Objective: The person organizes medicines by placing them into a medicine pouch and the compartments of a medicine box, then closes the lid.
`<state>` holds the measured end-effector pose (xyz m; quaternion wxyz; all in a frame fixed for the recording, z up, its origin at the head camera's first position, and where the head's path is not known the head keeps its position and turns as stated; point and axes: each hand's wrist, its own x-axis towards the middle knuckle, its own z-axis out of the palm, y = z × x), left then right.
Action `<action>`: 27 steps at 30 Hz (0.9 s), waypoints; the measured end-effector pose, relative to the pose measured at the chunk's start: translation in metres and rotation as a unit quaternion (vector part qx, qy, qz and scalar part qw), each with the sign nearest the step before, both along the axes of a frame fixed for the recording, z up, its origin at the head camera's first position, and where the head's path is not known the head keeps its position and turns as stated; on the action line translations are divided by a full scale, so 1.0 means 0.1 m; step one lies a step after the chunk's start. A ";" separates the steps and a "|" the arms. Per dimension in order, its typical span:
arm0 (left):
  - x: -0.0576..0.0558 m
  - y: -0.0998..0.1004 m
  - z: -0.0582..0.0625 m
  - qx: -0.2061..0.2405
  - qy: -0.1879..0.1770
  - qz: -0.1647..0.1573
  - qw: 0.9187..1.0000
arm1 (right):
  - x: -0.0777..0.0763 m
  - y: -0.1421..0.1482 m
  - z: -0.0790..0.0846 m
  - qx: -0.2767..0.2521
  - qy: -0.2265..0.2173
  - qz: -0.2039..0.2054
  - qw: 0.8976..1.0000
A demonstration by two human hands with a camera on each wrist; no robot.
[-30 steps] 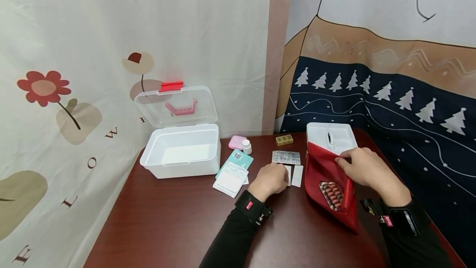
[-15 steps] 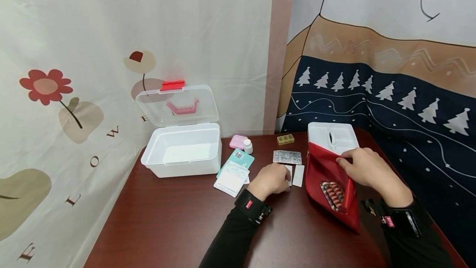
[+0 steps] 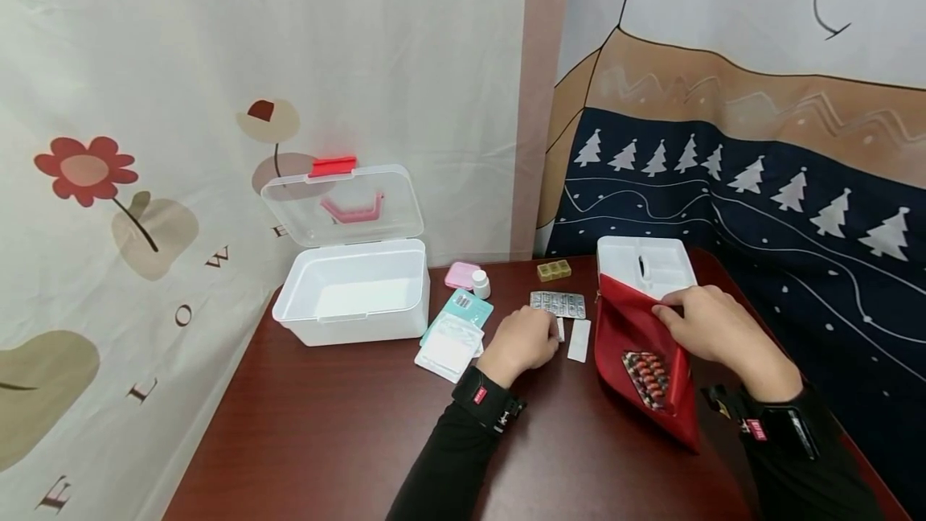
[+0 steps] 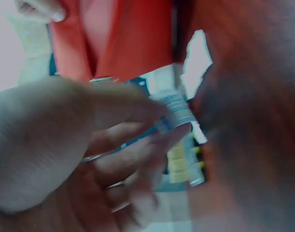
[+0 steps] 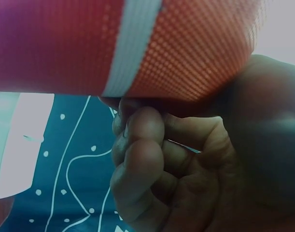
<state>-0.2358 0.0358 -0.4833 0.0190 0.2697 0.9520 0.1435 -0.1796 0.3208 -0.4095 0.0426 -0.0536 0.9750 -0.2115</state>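
Observation:
My left hand (image 3: pixel 522 340) pinches a small white strip-shaped packet (image 4: pixel 175 112) with bluish print between thumb and fingertip; in the head view the fingers hide most of it. Another white strip (image 3: pixel 579 341) lies on the table just right of that hand. Behind it is a silver blister pack (image 3: pixel 557 304). My right hand (image 3: pixel 712 330) grips the upper edge of a red pouch (image 3: pixel 633 308), holding its mouth apart. Inside the pouch rests a blister pack of red-and-dark capsules (image 3: pixel 647 379). In the right wrist view, the pouch's textured side with a pale band (image 5: pixel 133 46) covers the fingertips.
At left stands a white plastic box (image 3: pixel 350 296) with its clear lid raised. Next to it are teal and white packets (image 3: pixel 452 340), a white bottle (image 3: pixel 481 285) and a pink case (image 3: pixel 460 276). A yellow pill organizer (image 3: pixel 553 270) and a white case (image 3: pixel 647 260) stand at the back.
My left hand has shifted slightly back and to the left, with the white packet moving along in its fingertips. The right hand keeps its grip on the pouch.

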 end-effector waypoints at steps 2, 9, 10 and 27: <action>0.00 -0.03 0.07 0.028 0.020 0.022 0.999 | -0.01 0.00 0.00 0.002 0.002 0.001 1.000; 0.00 -0.08 0.25 0.147 0.053 0.058 0.986 | -0.01 -0.01 0.00 0.007 0.007 0.005 1.000; 0.00 -0.07 0.27 0.164 0.053 0.061 0.983 | -0.01 -0.01 0.00 0.007 0.007 0.006 1.000; 0.18 0.29 0.15 0.282 -0.026 0.048 0.958 | -0.02 -0.04 0.00 0.005 0.006 0.006 1.000</action>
